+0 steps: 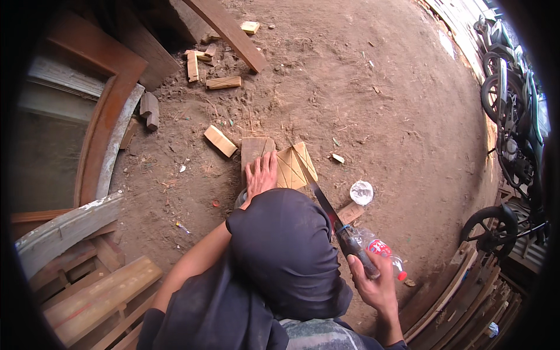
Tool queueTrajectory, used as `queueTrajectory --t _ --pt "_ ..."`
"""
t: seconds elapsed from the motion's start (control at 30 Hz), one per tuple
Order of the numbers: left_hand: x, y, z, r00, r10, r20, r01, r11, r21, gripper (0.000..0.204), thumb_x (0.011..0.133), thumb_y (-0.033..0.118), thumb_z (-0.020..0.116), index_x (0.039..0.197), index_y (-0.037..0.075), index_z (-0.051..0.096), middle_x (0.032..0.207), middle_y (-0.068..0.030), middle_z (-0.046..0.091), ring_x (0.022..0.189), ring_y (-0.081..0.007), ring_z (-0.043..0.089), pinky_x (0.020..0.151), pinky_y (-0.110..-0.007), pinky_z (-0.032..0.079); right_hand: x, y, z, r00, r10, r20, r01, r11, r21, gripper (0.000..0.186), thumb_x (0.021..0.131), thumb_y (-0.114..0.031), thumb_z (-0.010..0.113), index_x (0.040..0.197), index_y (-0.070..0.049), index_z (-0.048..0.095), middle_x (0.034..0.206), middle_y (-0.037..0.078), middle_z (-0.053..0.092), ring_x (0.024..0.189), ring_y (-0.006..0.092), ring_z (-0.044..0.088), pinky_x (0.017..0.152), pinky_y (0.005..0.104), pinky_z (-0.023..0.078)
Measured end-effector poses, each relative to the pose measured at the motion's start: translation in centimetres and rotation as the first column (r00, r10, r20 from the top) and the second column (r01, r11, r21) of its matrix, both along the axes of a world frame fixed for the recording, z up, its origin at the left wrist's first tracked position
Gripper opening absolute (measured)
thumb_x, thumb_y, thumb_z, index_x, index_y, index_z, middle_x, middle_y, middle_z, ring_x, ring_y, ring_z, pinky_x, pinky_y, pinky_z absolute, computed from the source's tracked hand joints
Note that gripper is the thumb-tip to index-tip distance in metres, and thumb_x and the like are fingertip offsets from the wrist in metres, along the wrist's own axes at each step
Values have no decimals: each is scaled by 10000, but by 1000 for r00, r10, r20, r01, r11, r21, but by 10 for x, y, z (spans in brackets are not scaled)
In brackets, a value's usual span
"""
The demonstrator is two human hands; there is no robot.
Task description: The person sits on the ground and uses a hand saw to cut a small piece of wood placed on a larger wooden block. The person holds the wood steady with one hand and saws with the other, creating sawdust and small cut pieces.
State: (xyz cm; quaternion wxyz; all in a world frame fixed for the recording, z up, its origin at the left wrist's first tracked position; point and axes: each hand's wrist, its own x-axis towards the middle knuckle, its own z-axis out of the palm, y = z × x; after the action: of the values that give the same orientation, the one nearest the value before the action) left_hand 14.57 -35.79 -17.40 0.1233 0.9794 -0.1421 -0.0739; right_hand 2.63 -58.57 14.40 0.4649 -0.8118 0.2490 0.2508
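The marked wooden piece (296, 166) is pressed flat by the open left hand (261, 175); the long blade (326, 207), gripped in the closed right hand (373, 283), should be kept away from the fingers.

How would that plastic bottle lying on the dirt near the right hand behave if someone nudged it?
The plastic bottle lies on its side, so it would probably roll rather than tip. It looks clear and thin-walled, likely light and easy to dent. The loose dirt ground and the wood scrap beside it might stop it soon.
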Motion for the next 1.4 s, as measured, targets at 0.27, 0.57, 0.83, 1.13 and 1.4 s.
queueTrajectory --t 0.27,0.57,0.83,1.13,1.4 --pt "0 -1 6 1000 -19 -19 18 999 -32 761 945 304 622 1612 55 354 1534 -80 455 1360 -281 472 1136 -541 368 -7 -4 -2 996 61 60 -59 998 -38 303 1013 -174 709 810 41 645 591 94 577 543 106 510 521 340 416" --pt "1 -4 -2 998 -57 -4 56 998 -24 967 837 466 724 1609 32 338 1529 -106 440 1356 -307 461 1129 -553 349 23 17 -34 997 35 75 -27 994 -107 336 1015 -199 712 813 59 636 580 157 524 548 115 462 523 374 409" --pt "4 -5 15 986 -28 -163 18 998 -62 1401 512 627 953 1599 31 301 1550 -133 403 1402 -347 412 1166 -580 302 27 24 12 1000 15 -2 -15 997 -80 369 1001 -222 731 790 60 619 597 217 545 490 312 485 544 432 433" --pt "-1 3 -12 999 -31 38 28 996 79 1104 718 523 807 1605 67 332 1526 -75 439 1356 -293 456 1130 -549 346 26 30 3 996 44 77 -39 996 -77 381 999 -216 732 772 67 612 593 225 527 492 256 464 532 418 421" --pt "-4 -13 -7 996 -27 90 22 998 56 666 962 276 603 1576 96 421 1490 -34 495 1306 -247 512 1102 -517 406 11 25 -11 995 26 95 -13 990 -138 360 994 -206 732 796 73 618 607 222 540 499 245 510 543 420 423"
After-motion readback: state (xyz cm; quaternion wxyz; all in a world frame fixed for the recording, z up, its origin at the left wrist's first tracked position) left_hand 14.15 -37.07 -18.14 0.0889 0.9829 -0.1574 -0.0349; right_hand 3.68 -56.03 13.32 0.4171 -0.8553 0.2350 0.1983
